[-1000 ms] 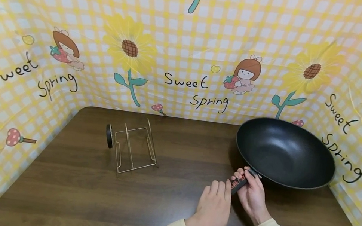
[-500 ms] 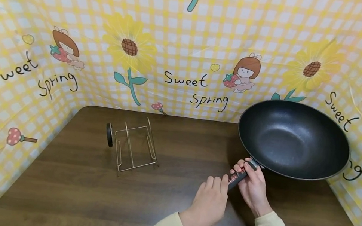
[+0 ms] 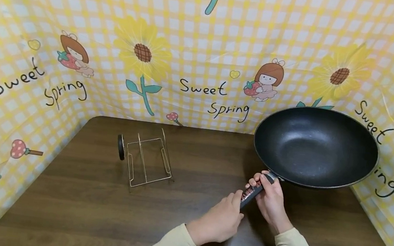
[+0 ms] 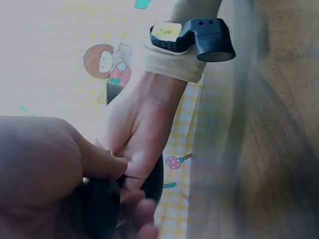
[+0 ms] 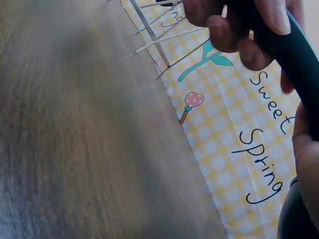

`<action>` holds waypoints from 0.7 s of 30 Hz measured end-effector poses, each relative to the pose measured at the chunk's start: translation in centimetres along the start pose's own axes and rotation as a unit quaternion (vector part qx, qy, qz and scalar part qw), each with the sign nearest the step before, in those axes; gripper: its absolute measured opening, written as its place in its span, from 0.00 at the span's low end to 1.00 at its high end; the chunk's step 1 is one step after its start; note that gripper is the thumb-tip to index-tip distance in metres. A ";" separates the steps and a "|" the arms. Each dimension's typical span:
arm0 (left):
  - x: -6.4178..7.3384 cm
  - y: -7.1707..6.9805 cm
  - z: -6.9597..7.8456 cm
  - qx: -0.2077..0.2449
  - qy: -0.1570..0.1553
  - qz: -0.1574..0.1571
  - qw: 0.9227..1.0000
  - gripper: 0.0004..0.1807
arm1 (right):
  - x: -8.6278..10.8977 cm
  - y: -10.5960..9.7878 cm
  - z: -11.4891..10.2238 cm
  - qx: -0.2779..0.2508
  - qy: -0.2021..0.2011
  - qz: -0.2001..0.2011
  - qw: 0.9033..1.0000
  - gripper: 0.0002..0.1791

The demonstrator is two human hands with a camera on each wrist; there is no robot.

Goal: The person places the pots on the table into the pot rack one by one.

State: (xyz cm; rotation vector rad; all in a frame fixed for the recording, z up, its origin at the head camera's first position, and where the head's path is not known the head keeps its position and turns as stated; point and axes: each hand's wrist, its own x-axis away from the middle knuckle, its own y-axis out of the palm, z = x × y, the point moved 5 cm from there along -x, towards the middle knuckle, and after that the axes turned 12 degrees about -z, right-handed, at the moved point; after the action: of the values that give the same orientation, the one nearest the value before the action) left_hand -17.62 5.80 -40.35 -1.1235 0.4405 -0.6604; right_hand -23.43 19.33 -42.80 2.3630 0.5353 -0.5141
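Wok [image 3: 312, 149]: held at the far right, tilted so that its interior is turned toward the near side; its far rim is seen against the checked cloth [image 3: 206, 50].
Done with the wok: a two-handed hold is judged to be complete, and the wok appears to be raised off the table [image 3: 81, 191], though its underside is hidden.
Left with the wok: it is not yet set down, and neither hand is freed from it.
Wok handle [image 3: 252, 193]: slanted from the wok's near left edge toward the near left, with a printed stretch left uncovered between the hands.
Right hand [image 3: 276, 202]: wrapped round the far end of the handle, just beside the wok, with the thumb laid on top and the fingertips curled up at the left side.
Left hand [image 3: 216, 217]: closed round the near end of the handle; in the left wrist view its thumb is seen bent over the dark grip.
Wok from the grip: placed beyond both hands, to the far right; no finger is seen on its rim.
Wire rack [image 3: 142, 158]: stood at the left, well apart from the hands and untouched, with a black disc [image 3: 121, 147] at its left end.
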 end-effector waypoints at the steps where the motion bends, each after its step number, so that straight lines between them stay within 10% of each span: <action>1: 0.0 0.1 -0.2 0.025 0.000 -0.016 1.000 0.30 | 0.0 0.0 0.0 0.008 0.004 0.002 1.000 0.07; 7: -0.6 0.4 -1.7 0.192 0.037 -0.086 0.977 0.27 | -0.1 0.4 0.0 0.056 0.037 0.011 0.998 0.04; 14: -0.9 1.3 -3.0 0.445 0.041 -0.162 0.880 0.29 | -0.5 1.0 -0.2 0.096 0.078 0.011 0.992 0.02; 21: -0.3 1.5 -3.5 0.545 0.071 -0.194 0.813 0.29 | -0.6 1.7 -0.4 0.113 0.091 -0.008 0.989 0.01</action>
State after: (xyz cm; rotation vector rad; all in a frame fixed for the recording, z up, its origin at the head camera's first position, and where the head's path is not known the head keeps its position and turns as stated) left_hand -19.60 4.05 -43.05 -0.0376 -0.0978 -1.1538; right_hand -22.96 18.25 -41.34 2.6401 0.6068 -0.3860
